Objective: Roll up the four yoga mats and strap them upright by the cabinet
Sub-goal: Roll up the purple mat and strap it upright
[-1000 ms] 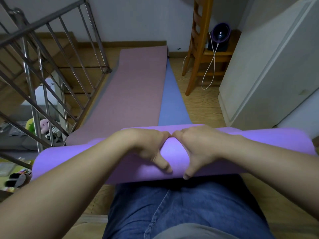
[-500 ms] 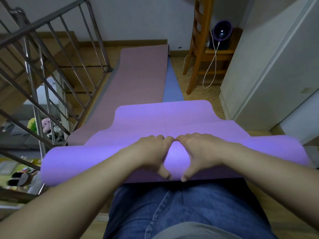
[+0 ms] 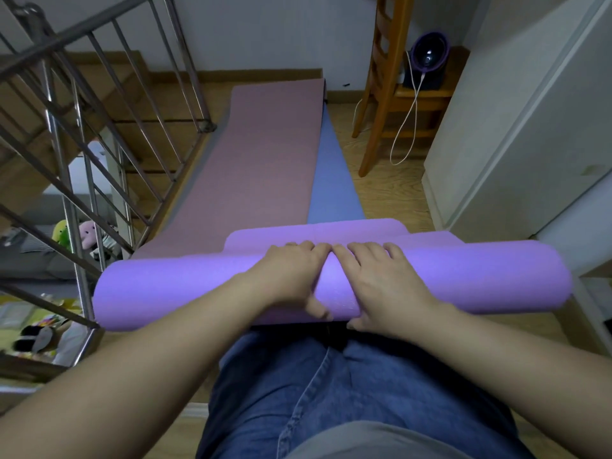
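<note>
purple mat (image 3: 165,293) roll — crosswise under 2 hands | left hand (image 3: 288,276) flat, pressing top | right hand (image 3: 384,279) flat, pressing top

Flat tail of the purple mat (image 3: 463,279) beyond the roll: shortened from a broad sheet half a second ago to a narrow strip. More of the blue mat (image 3: 331,187) is exposed. Left hand (image 3: 288,273) and right hand (image 3: 381,279): fingers (image 3: 361,251) now lie flatter across the roll's top
</note>
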{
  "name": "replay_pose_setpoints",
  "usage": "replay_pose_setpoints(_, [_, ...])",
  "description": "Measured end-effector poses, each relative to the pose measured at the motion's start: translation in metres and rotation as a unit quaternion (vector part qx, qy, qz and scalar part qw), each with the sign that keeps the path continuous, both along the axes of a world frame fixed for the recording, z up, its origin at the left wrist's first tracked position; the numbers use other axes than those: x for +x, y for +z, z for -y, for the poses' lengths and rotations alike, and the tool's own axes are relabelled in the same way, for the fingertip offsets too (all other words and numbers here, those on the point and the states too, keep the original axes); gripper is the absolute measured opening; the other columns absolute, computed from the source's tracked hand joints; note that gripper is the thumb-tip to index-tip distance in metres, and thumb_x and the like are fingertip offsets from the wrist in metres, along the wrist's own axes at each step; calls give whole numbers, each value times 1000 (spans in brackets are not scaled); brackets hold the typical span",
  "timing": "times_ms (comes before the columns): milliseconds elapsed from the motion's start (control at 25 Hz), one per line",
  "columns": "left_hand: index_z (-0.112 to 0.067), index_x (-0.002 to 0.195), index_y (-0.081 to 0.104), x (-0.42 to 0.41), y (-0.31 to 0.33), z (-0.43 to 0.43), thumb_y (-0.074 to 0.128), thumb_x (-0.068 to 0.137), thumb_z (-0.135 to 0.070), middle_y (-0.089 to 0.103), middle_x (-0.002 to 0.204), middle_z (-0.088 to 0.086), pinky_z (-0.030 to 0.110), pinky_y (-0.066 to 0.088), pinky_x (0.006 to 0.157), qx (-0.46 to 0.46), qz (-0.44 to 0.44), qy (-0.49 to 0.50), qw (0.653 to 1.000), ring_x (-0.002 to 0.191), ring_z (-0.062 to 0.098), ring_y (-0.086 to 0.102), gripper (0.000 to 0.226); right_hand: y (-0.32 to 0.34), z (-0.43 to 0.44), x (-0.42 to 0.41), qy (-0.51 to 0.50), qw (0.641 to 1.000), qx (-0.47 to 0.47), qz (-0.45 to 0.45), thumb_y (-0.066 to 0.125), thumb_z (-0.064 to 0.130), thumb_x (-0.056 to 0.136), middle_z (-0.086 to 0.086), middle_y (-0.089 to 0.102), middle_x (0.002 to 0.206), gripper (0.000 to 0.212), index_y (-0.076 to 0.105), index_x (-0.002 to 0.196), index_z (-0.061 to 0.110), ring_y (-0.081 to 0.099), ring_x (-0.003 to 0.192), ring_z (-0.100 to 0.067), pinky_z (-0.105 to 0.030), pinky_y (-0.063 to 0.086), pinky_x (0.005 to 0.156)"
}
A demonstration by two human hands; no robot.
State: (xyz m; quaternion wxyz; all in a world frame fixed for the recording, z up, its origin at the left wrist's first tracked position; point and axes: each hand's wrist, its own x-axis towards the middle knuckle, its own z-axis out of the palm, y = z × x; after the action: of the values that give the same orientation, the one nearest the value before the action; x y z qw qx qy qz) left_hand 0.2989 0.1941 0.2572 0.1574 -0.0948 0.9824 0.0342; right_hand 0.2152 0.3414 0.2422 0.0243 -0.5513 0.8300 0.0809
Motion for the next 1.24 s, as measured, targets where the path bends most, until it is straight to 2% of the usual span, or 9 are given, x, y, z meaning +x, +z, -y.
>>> replay_pose_setpoints(80, [-18,142,28,-6,0,0,75,65,-58,48,133,8,42,42,96,-1,-5,11,1000,117,30,49,98,-5,0,0,12,999,-21,-28,77,59,50,-9,52,126,111,33,141,13,51,110,-31,-45,40,92])
replay_pose_setpoints(280, [-15,149,11,14,-19,-19,69,68,-61,34,143,5,45,27,104,-135,-78,4,988,127,26,39,109,0,14,-20,13,1000,-25,14,75,62,56,-5,48,129,106,29,140,17,48,114,-27,-42,39,95])
replay_pose_setpoints(360, [-16,146,18,6,-16,-9,71,66,-61,39,139,5,43,32,99,-114,-82,6,990,123,27,43,106,-10,7,-14,7,999,-28,-19,77,59,49,-10,52,129,110,32,139,13,51,112,-31,-45,40,93])
replay_pose_setpoints(480, [-13,143,25,-6,-14,-13,74,65,-56,44,134,7,47,36,98,-100,-66,32,992,119,30,46,102,-31,-3,-12,14,992,-115,-39,77,53,40,-14,58,122,108,41,132,9,57,105,-32,-46,44,88])
replay_pose_setpoints(680, [-6,126,49,9,-39,-12,83,24,-61,63,113,13,54,48,84,-195,-177,0,965,94,31,64,120,-18,13,-23,8,995,-98,0,75,57,46,-6,58,121,101,47,132,12,56,105,-30,-43,43,89])
replay_pose_setpoints(880, [-16,142,26,-7,-26,-9,76,63,-52,42,136,5,46,32,100,-135,-104,15,985,121,28,45,101,-44,1,-8,-33,985,-162,-54,76,38,46,-15,55,131,98,44,133,9,54,116,-33,-49,35,100])
replay_pose_setpoints(1000, [-15,141,27,-15,-15,-2,75,66,-52,42,137,7,47,35,98,-103,-60,14,993,121,30,45,96,-41,9,-14,-40,983,-172,-58,80,40,39,-13,60,121,98,50,127,9,58,106,-32,-46,39,93])
replay_pose_setpoints(1120, [-15,137,32,-16,1,-1,74,66,-53,47,132,10,45,42,92,-73,-32,8,997,116,32,49,91,-16,11,-18,-34,991,-122,-43,80,48,36,-8,62,109,98,55,123,9,58,94,-31,-42,46,82])
replay_pose_setpoints(1240, [-16,134,35,-11,12,-7,74,67,-53,49,126,9,43,44,87,-55,-30,-4,998,111,32,51,87,9,1,-11,-4,998,-55,-34,74,55,51,-4,56,119,98,42,133,14,53,106,-28,-41,41,89])
